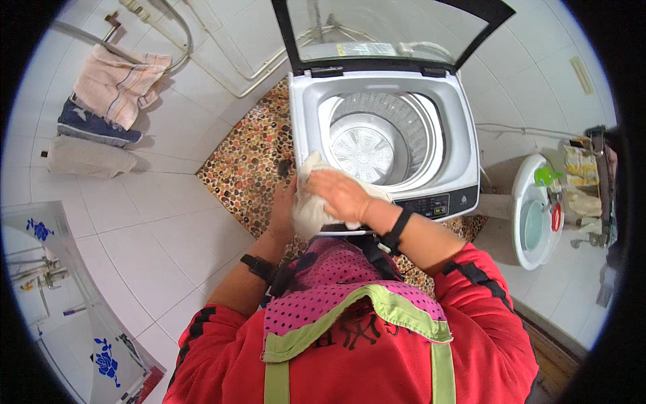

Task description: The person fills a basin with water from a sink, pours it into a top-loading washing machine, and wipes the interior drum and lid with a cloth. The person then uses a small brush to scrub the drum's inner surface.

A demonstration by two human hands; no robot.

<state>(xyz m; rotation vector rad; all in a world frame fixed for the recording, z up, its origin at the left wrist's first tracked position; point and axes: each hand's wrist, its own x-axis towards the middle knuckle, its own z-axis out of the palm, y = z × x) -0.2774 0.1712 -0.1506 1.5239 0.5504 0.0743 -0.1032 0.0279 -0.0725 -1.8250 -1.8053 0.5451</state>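
Top-loading washing machine (383, 135) with its lid (390, 30) swung all the way up, so the drum (367, 151) is wide open – and it looks empty, just the ribbed wall and the agitator plate at the bottom. The machine sits on a pebble-pattern patch of floor (245, 165), probably the wet zone, since everything around it is plain white tile.

Both hands are on a pale cloth (313, 205) at the machine's front-left corner, right on the rim. The right hand (343, 195) lies flat on top with fingers spread, pressing the cloth down against the edge rather than gripping it. The left hand (284, 205) is down the outer side of that corner, partly hidden by the cloth, so I can't tell if its fingers are curled around the fabric or just resting against it.

Off to the left, towels (108, 94) hang on a rail, and there's a white basin (531, 215) on the right – typical bathroom laundry setup.
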